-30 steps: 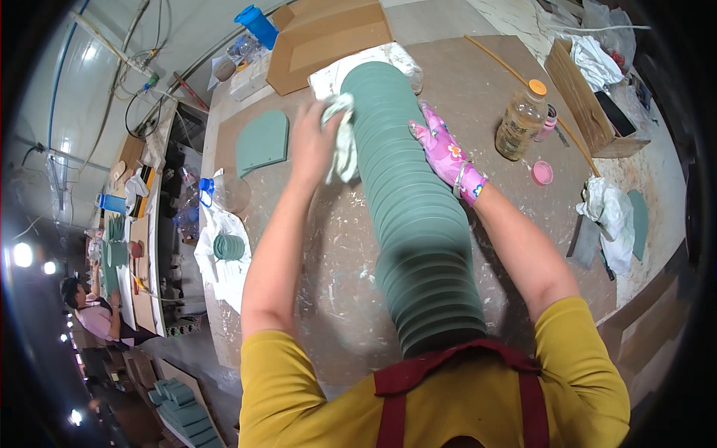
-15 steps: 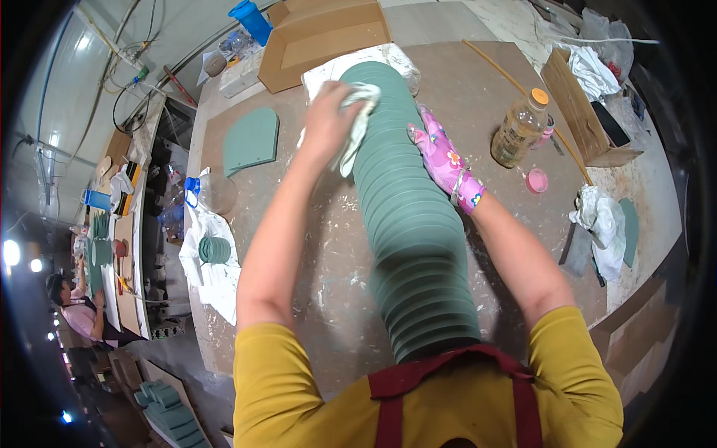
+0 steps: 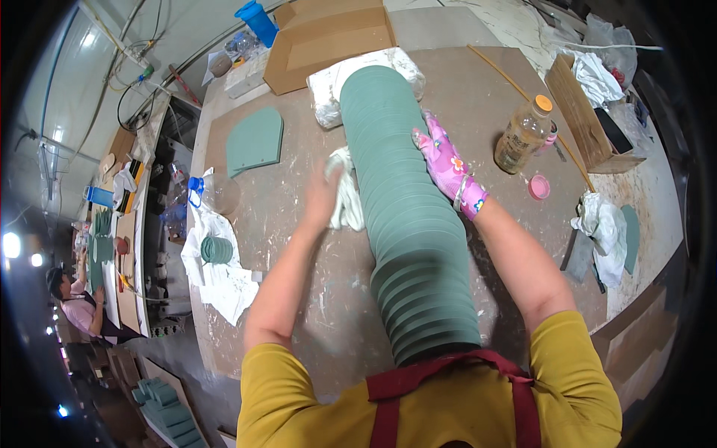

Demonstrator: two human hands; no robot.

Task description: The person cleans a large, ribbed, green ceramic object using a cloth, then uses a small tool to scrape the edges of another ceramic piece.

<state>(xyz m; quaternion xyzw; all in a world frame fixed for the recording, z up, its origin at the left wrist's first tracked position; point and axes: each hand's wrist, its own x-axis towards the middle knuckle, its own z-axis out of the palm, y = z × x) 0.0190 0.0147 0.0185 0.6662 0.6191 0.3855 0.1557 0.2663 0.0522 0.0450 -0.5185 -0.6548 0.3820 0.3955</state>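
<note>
A long row of green, round-topped plates (image 3: 399,164) runs from my body to the far side of the table, packed face to face. On its left, my left hand (image 3: 321,196) is blurred by motion and grips a crumpled white cloth (image 3: 348,198) against the row's side. My right hand (image 3: 447,158), in a pink flowered glove, lies along the row's right side with its fingers stretched out. Behind the far end, a white wrapped block (image 3: 326,95) touches the row. One flat green plate (image 3: 255,142) lies apart on the left.
On the right stand a bottle with an orange cap (image 3: 523,134), a pink lid (image 3: 538,187), a thin stick (image 3: 515,82) and a wooden box (image 3: 579,112). A cardboard box (image 3: 328,45) is at the back. A co-worker (image 3: 81,302) works at the far-left bench.
My left hand has moved down along the row, nearer to me, with the white cloth. My right hand stays against the row's right side.
</note>
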